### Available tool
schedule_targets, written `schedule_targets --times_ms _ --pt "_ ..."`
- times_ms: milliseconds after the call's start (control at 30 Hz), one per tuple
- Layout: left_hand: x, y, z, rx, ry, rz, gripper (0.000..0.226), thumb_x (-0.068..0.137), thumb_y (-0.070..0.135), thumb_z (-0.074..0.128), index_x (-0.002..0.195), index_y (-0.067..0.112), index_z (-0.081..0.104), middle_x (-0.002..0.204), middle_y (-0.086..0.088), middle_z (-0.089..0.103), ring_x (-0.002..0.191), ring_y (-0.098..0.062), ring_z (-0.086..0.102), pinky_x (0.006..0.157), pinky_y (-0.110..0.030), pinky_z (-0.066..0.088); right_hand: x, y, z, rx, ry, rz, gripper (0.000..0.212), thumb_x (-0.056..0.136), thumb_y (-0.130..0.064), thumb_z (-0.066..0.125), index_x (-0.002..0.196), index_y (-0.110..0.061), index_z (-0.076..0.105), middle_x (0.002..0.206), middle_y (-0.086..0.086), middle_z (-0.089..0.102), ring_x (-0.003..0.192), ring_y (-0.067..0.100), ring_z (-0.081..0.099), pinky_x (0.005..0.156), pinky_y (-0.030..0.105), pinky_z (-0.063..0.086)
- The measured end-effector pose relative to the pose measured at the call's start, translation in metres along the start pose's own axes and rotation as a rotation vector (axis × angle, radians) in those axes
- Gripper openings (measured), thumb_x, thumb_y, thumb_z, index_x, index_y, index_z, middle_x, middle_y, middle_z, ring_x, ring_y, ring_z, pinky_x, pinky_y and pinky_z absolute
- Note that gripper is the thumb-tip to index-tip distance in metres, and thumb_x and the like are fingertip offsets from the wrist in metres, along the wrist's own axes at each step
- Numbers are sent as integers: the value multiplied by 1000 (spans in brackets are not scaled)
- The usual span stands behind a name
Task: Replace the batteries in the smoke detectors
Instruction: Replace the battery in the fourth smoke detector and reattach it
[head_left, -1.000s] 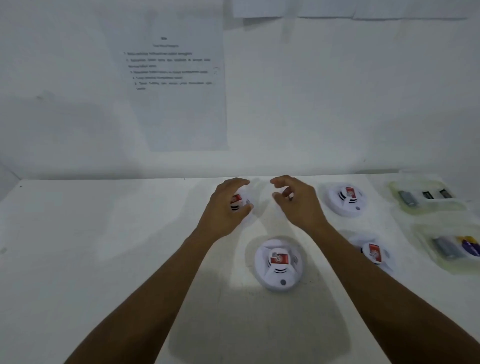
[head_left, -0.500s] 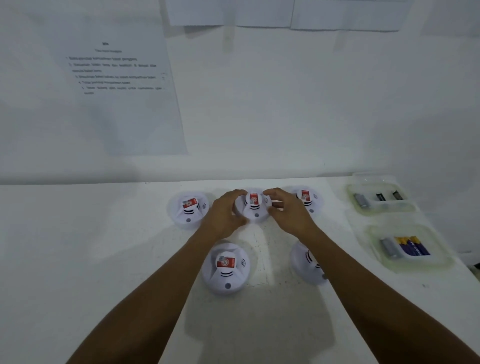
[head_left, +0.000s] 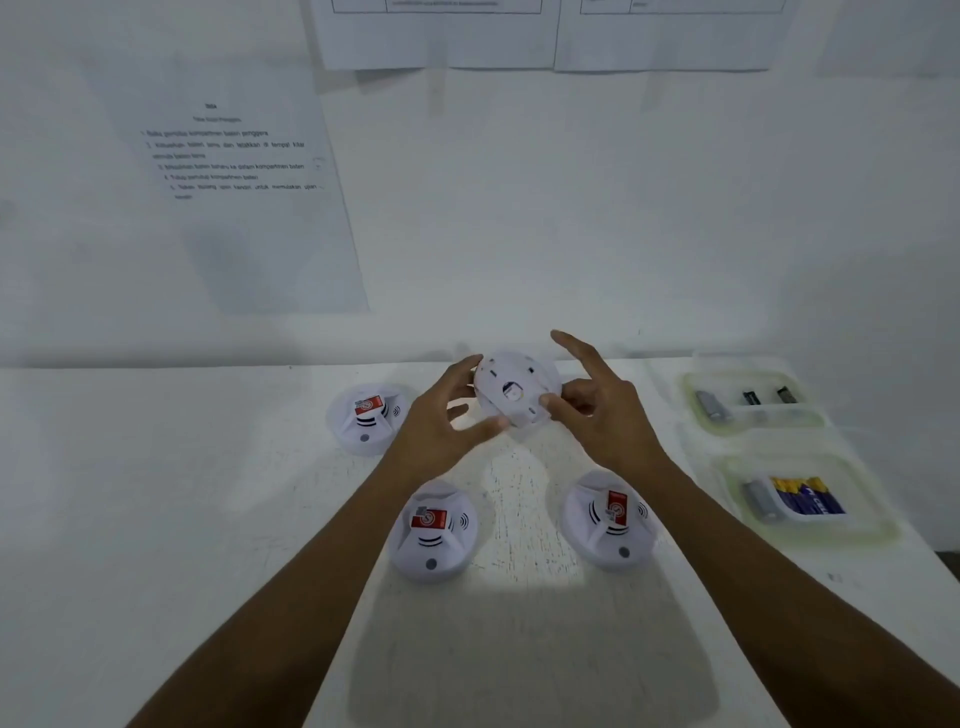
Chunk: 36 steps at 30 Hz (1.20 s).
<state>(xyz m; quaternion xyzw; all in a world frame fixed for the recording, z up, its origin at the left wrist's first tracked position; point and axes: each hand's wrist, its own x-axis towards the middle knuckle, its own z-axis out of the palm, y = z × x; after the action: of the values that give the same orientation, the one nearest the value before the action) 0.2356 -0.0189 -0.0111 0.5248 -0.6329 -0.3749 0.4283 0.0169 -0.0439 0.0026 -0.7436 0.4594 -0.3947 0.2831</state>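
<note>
**Back plate up, cover next**

White table (head_left: 156, 493) is running back to a white wall (head_left: 623, 208), where an instruction sheet (head_left: 234, 208) is hanging at 10 o'clock and two upper sheets (head_left: 436, 31) are showing at 12.

Both hands are holding the held detector (head_left: 511, 387) at 12 o'clock on the table, tilted so its back plate is facing the camera. The left hand (head_left: 436, 431) is curling round the 9 o'clock rim, fingers above and thumb below. The right hand (head_left: 613, 421) is pinching the 3 o'clock edge with its thumb on the plate, while its index finger (head_left: 574, 351) is sticking out straight and free.

Judging by the pose, the back is being opened. The left hand should be steadying the body while the right is working at the small central opening. Whether that cover twists or slides cannot be told.

Four detectors are showing. One is held and three are sitting face up around it: the left detector (head_left: 366, 418) at 9 o'clock, the near-left detector (head_left: 434, 530) at 7, the near-right detector (head_left: 610, 519) at 5. Another may be hiding behind the right hand.

Two trays are lying to the right. The far tray (head_left: 696, 415) at 3 o'clock is carrying three small pieces, one grey and two dark. The near tray (head_left: 872, 525) at 4 o'clock is carrying one grey piece and a battery pack (head_left: 805, 499), its cells too blurred to count.
</note>
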Motion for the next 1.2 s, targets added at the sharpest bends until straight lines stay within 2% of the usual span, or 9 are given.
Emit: schedule_targets --times_ms 167,333,400,500,667,767,867,967,1200 --pt "-9 4 11 -15 -35 92 110 63 26 90 151 28 24 152 11 36 135 -1 38 103 -22 44 -12 -22 -11 440 -119 214 51 93 -19 66 139 -34 49 83 15 75 78 28 72 77 37 60" --pt "-8 13 9 1 -120 148 121 51 17 96 149 24 25 143 19 43 132 0 41 105 -23 43 -27 -35 -17 589 -190 307 45 92 -16 66 132 -32 54 87 21 73 74 29 69 74 38 59" --pt "-9 16 5 15 -177 188 115 51 20 96 146 26 30 140 15 47 131 -8 44 105 -27 44 -30 -36 -20 601 -234 323 45 92 -17 66 132 -31 54 89 22 73 74 30 68 73 38 59" --pt "-11 18 2 24 -188 220 100 55 18 93 138 20 38 134 6 51 126 -17 49 102 -33 47 -29 -36 -21 404 -201 266 44 89 -23 71 130 -31 58 99 12 74 78 21 71 71 35 59" --pt "-15 17 -1 49 -163 203 96 55 30 90 135 28 37 134 8 47 124 -9 47 99 -22 46 -22 -42 -13 -42 -30 -12 39 80 -32 79 118 -28 68 127 -7 58 102 7 61 76 19 50" --pt "-15 21 -1 61 -146 206 91 53 41 88 129 35 37 129 12 45 119 -3 47 94 -15 45 -18 -50 -4 -50 -43 1 49 76 -40 81 120 -26 67 132 -7 56 112 7 56 80 14 50" --pt "-14 24 -2 83 -126 182 87 48 53 83 121 36 38 121 19 42 114 8 46 88 -6 42 -15 -57 3 25 -45 45 56 70 -44 84 118 -23 66 125 -8 61 111 11 59 82 26 58" --pt "-13 27 -4 33 -101 92 95 35 75 78 111 32 40 115 16 42 109 -3 49 83 -2 41 -16 -57 8 41 -59 90 63 66 -42 88 120 -22 63 120 -9 62 109 13 60 82 35 60" --pt "-11 21 -5 130 -121 177 86 46 62 80 117 38 39 117 13 43 112 -7 49 87 -8 42 -16 -55 10 -17 -77 69 65 68 -40 87 124 -20 59 123 -7 61 110 13 58 83 32 59"
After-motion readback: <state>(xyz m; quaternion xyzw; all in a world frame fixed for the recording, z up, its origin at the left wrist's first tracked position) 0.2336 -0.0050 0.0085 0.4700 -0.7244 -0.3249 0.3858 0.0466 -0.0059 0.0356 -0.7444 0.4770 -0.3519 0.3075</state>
